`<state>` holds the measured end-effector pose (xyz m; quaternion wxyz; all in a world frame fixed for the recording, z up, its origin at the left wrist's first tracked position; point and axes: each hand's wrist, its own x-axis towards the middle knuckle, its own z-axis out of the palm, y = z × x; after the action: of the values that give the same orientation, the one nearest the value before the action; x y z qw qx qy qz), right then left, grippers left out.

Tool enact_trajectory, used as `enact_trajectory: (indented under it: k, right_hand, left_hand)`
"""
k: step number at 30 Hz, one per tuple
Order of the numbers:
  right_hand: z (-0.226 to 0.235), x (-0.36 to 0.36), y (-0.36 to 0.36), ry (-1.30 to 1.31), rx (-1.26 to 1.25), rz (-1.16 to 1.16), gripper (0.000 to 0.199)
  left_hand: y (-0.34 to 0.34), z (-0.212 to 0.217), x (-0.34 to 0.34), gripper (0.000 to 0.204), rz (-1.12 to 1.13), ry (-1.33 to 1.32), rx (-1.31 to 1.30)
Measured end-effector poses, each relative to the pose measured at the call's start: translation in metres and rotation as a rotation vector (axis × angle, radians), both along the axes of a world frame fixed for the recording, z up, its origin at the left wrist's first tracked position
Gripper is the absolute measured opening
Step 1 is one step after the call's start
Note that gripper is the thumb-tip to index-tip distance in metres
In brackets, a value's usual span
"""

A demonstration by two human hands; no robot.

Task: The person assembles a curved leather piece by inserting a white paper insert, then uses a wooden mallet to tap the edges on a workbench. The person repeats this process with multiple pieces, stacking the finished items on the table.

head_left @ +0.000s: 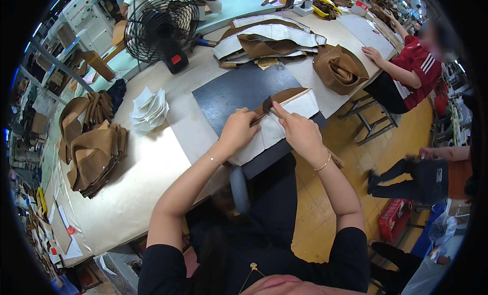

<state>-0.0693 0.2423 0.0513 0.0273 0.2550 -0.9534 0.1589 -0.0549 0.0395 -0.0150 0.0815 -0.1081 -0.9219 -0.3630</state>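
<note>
Left hand: (239,126) fingers pinched on brown-and-white piece, brown edge.
Right hand: (301,133) close beside left, fingertips gripping same edge; exact finger contact partly hidden.
Brown-and-white piece: (270,135) under both hands, lying across dark board's near part.
Dark board: (218,99) on table, tilted to view.
Brown stacks: (96,152) left on table.
White stack: (149,112) between brown stacks and board.
Brown bundle: (340,69) right, beyond board.
White-and-brown pile: (277,41) past board.
Black fan: (161,28) far left.
Co-worker: (424,66) red shirt, far right.
</note>
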Motion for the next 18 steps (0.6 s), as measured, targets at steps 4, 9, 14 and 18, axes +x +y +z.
enact_trajectory:
  k: [4,9,14,18]
  right_hand:
    - [0.000,0.012,-0.006,0.033,-0.086,-0.041,0.047]
    - [-0.009,0.015,-0.003,-0.059,0.041,-0.018,0.048]
    - [0.004,0.025,-0.021,0.078,-0.316,-0.050,0.049]
    - [-0.013,0.027,-0.003,-0.128,-0.019,-0.044,0.051]
  left_hand:
    - [0.012,0.000,0.012,0.021,0.008,0.247,-0.306]
    - [-0.013,0.004,0.016,0.017,0.065,-0.141,0.070]
    - [-0.009,0.001,0.030,0.014,0.007,0.274,-0.284]
    - [-0.005,0.005,0.021,0.020,-0.009,0.116,-0.125]
